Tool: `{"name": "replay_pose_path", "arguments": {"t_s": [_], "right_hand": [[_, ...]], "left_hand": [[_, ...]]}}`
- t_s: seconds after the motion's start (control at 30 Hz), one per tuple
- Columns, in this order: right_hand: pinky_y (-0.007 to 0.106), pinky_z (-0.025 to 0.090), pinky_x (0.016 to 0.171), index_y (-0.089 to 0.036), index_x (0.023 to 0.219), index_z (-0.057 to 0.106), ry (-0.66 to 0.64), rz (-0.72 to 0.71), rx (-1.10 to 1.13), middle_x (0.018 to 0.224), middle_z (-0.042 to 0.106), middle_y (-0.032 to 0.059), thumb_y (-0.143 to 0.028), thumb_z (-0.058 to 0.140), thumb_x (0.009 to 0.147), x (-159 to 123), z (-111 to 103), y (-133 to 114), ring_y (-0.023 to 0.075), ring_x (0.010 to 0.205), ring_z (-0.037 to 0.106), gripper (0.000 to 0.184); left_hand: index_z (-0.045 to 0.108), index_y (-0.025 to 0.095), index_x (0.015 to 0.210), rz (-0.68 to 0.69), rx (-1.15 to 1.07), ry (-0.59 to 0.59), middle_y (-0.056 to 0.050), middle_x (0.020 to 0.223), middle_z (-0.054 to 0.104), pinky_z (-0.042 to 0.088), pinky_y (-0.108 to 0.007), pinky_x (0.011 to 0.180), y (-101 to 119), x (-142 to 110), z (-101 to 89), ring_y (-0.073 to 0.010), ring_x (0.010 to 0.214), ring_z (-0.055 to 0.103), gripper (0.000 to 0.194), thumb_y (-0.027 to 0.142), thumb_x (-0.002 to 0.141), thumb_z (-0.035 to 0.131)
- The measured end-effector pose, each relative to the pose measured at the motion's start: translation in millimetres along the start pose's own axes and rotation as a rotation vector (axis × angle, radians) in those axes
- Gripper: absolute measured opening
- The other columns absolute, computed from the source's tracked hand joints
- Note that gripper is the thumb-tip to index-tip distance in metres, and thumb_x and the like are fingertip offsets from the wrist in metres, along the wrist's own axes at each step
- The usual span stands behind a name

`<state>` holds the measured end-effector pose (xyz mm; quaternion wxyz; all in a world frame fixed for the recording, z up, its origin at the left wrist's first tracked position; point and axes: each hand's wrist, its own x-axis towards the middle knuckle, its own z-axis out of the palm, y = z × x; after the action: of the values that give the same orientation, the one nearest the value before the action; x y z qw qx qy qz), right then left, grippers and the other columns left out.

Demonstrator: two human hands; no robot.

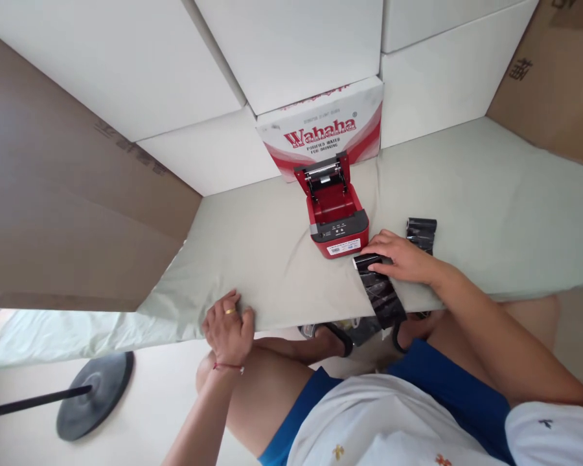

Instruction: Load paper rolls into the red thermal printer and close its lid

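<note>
Handling a black film roll (366, 261) with the right hand (405, 260), near the front edge of the cloth-covered bench (272, 272) and just beside the red label printer (340, 244). Laying the thumb on the roll's near side and reaching the fingers over its far side, towards the printer's closest corner; cannot tell how firmly pinched. Trailing from the roll over the front edge, a loose film strip (386, 301), probably calling for slack and a level hold in any lift. Resting palm down at the front edge, farther left, with fingers slightly spread: the left hand (229, 329), gripping nothing visible. Standing open beyond the roll, lid raised, with red inner walls in view: the printer. Backing it towards the rear edge, a Wahaha water carton (320, 133), contents hidden. Lying to the right, a second black roll (422, 224).
</note>
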<state>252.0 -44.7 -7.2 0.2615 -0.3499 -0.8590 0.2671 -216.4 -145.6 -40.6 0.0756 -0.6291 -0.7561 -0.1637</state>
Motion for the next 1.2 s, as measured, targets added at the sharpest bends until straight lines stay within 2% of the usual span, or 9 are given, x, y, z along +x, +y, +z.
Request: {"name": "replay_pose_path", "arguments": {"t_s": [0.37,0.57,0.63,0.73,0.8,0.87,1.0,1.13,1.2], "right_hand": [[0.051,0.058,0.098,-0.023,0.128,0.08,-0.006,0.045,0.032,0.115,0.076,0.0149,-0.037,0.068,0.1,0.8,-1.6,-5.2,0.0312,0.11,0.067,0.034],[0.04,0.061,0.095,-0.025,0.124,0.081,-0.11,-0.02,0.463,0.119,0.079,0.009,-0.049,0.076,0.099,-2.3,-40.8,-33.3,0.024,0.108,0.075,0.035],[0.04,0.062,0.089,-0.029,0.123,0.082,-0.003,0.014,0.495,0.113,0.081,0.0062,-0.051,0.078,0.096,9.4,-61.9,-43.8,0.0244,0.101,0.076,0.035],[0.041,0.061,0.076,-0.033,0.126,0.082,0.196,0.191,0.322,0.093,0.08,0.0005,-0.052,0.079,0.094,48.6,-86.2,-50.2,0.022,0.077,0.072,0.037],[0.039,0.059,0.074,-0.031,0.125,0.083,0.221,0.252,0.172,0.09,0.079,-0.0006,-0.046,0.079,0.092,82.4,-90.9,-46.8,0.0198,0.071,0.069,0.037],[0.039,0.058,0.078,-0.028,0.119,0.085,0.16,0.253,0.018,0.095,0.081,0.0006,-0.037,0.08,0.089,113.6,-85.8,-38.9,0.0202,0.078,0.07,0.032],[0.04,0.056,0.082,-0.029,0.11,0.087,0.054,0.259,-0.293,0.097,0.083,0.0032,-0.028,0.081,0.086,151.7,-62.7,-20.5,0.0254,0.09,0.073,0.025],[0.039,0.054,0.076,-0.031,0.116,0.086,0.044,0.27,-0.472,0.1,0.083,0.0058,-0.03,0.08,0.087,164.2,-51.7,-14.0,0.0282,0.093,0.073,0.029],[0.038,0.052,0.072,-0.032,0.116,0.085,0.009,0.3,-0.521,0.102,0.084,0.0065,-0.028,0.08,0.086,167.1,-51.3,-15.1,0.0285,0.092,0.074,0.03]], "left_hand": [[0.066,0.018,0.128,0.037,-0.018,0.084,-0.017,0.142,0.071,0.044,-0.052,0.11,7.2,-3.9,-0.7,-0.0376,0.127,0.063,0.04,0.035,0.099,0.045],[0.066,0.021,0.128,0.04,-0.048,0.117,-0.015,0.141,0.072,0.045,-0.051,0.109,6.2,-3.7,0.4,-0.0355,0.127,0.064,0.037,0.032,0.098,0.048],[0.065,0.021,0.128,0.027,-0.046,0.103,-0.015,0.142,0.071,0.045,-0.052,0.11,6.7,-4.2,-0.1,-0.0356,0.129,0.065,0.036,0.032,0.099,0.048],[0.065,0.02,0.127,-0.002,-0.074,0.079,-0.016,0.144,0.071,0.045,-0.055,0.113,8.0,-5.1,-2.5,-0.037,0.133,0.064,0.035,0.032,0.1,0.047],[0.066,0.02,0.124,-0.022,-0.138,0.07,-0.016,0.141,0.071,0.047,-0.057,0.114,10.4,-5.0,-5.7,-0.037,0.132,0.065,0.032,0.033,0.1,0.049],[0.068,0.021,0.117,-0.041,-0.234,0.083,-0.015,0.134,0.072,0.05,-0.055,0.113,16.4,-3.5,-10.6,-0.035,0.129,0.067,0.027,0.033,0.099,0.053],[0.071,0.022,0.112,0.052,-0.412,0.159,-0.013,0.133,0.069,0.054,-0.051,0.114,48.3,8.1,-25.3,-0.0306,0.133,0.066,0.019,0.028,0.1,0.057],[0.069,0.023,0.121,0.375,-0.56,0.235,-0.012,0.132,0.069,0.055,-0.05,0.118,106.4,32.4,-38.6,-0.0283,0.137,0.066,0.022,0.019,0.101,0.06],[0.065,0.024,0.134,0.514,-0.627,0.273,-0.013,0.138,0.069,0.055,-0.048,0.119,139.0,45.5,-41.7,-0.027,0.139,0.065,0.034,0.017,0.1,0.062]]}}
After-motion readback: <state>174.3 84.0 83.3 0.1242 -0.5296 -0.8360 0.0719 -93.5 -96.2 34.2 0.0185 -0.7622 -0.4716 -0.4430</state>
